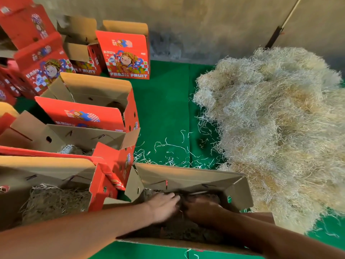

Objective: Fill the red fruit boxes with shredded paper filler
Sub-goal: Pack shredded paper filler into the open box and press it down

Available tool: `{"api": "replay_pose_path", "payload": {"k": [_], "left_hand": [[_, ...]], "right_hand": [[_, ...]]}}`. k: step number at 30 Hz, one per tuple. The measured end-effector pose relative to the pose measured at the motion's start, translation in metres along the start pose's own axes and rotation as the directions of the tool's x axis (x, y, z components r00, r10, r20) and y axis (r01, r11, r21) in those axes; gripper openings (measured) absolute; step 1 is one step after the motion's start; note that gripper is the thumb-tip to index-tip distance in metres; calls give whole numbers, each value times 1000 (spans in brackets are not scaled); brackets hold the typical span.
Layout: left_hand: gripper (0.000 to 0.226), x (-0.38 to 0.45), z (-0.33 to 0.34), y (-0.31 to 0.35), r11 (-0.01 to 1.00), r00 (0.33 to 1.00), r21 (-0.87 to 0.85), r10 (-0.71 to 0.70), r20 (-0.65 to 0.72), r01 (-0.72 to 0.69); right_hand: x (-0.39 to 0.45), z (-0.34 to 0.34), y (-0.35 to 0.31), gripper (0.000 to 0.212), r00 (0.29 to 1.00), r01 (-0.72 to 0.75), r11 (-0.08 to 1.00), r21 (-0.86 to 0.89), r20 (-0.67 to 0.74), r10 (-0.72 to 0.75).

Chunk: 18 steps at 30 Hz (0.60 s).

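Pressing flat-fingered: left hand (164, 206) and right hand (200, 209), both on dark shredded filler inside open brown-lined cardboard box (186, 176) | big pale tangled shredded-paper heap (276, 128) just right of box, on green mat (164, 101) | red printed fruit boxes: at least seven, left.

Red boxes (128, 57) with cartoon prints, brown inside; green mat (164, 101); pale beige shredded paper (280, 118).

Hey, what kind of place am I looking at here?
Likely a fruit-packing workspace: rows of open red fruit boxes, a big shredded paper pile on green matting, bare concrete wall.
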<state>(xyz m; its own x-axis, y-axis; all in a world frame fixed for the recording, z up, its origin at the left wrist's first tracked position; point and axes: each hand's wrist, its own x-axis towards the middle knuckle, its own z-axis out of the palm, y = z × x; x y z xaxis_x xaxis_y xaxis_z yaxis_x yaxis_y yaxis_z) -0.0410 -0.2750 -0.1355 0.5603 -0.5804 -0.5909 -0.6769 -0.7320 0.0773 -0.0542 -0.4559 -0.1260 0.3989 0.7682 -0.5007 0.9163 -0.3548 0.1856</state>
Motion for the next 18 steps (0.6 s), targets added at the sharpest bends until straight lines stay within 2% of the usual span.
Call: {"api": "replay_pose_path", "payload": {"k": [2, 3, 4, 6, 7, 9, 11, 12, 14, 16, 17, 18], "left_hand": [[49, 0, 0, 2, 998, 997, 12, 55, 50, -56], [52, 0, 0, 2, 998, 995, 26, 46, 94, -49], [57, -1, 1, 2, 1000, 993, 20, 19, 116, -21], [53, -1, 5, 0, 998, 997, -50, -42, 59, 45], [51, -3, 4, 1, 991, 996, -112, -71, 60, 78], [74, -4, 4, -1, 974, 980, -179, -108, 167, 138], [96, -4, 1, -4, 970, 968, -182, -121, 220, 162], [94, -5, -2, -4, 982, 975, -142, -99, 199, 128], [67, -7, -4, -2, 999, 994, -27, -26, 106, 29], [41, -7, -5, 2, 988, 999, 148, 42, 20, -44], [36, -6, -6, 3, 976, 997, 206, 75, 7, -75], [34, -4, -4, 5, 973, 996, 214, 84, 18, -86]], "right_hand": [[6, 7, 2, 37, 999, -44, 998, 37, 18, 44], [8, 7, 3, 43, 996, -81, 985, 151, 53, 73], [8, 6, 4, 53, 987, -116, 959, 259, 140, 81], [7, 3, 7, 72, 957, -219, 893, 394, 265, 118], [6, 1, 10, 82, 948, -243, 887, 393, 290, 131], [4, -4, 12, 98, 936, -269, 894, 359, 317, 154], [3, -8, 12, 107, 932, -276, 907, 319, 321, 171], [3, -9, 12, 107, 930, -278, 911, 304, 322, 176], [3, -11, 12, 91, 941, -250, 939, 236, 287, 179], [2, -17, 11, 49, 975, -139, 985, 102, 188, 118], [1, -21, 10, 32, 990, -58, 996, 69, 135, 49], [1, -23, 8, 28, 994, 2, 998, 66, 106, -9]]}}
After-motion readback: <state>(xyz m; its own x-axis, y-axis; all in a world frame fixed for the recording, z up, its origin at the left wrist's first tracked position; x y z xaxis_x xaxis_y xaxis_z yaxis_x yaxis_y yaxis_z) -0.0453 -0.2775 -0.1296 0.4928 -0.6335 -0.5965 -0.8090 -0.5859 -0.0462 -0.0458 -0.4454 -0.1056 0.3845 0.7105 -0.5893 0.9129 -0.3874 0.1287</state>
